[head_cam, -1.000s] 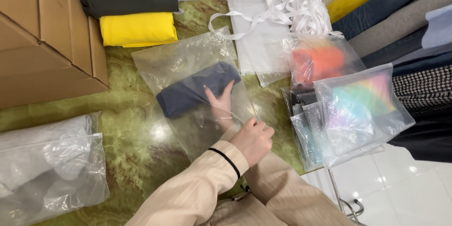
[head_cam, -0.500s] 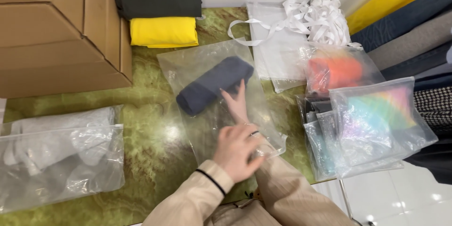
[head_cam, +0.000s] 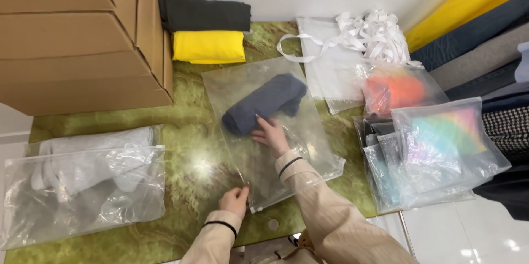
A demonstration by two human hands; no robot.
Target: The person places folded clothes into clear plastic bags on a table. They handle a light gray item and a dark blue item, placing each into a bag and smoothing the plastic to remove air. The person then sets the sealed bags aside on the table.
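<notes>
Green marble table [head_cam: 187, 165], frame centre: right hand [head_cam: 271, 134] flat, fingers spread, on clear zip bag [head_cam: 264, 132] holding dark garment [head_cam: 264, 103]. Left hand [head_cam: 234, 200] pinching bag's lower edge. Best sealed taut, air pressed out.

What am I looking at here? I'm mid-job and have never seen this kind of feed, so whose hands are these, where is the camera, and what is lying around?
There is no machine: a person works with bare hands, and the single camera sits on their head, looking down at a green marbled table.

The left hand pinches the near edge of a clear plastic bag. The right hand lies flat on that bag, pressing by a folded dark blue garment inside it.

Around it: cardboard boxes at far left, a folded dark cloth and a yellow one at the back, white drawstring bags, a bagged orange item, a stack of filled clear bags on the right, and a bagged pale grey garment on the left.
</notes>
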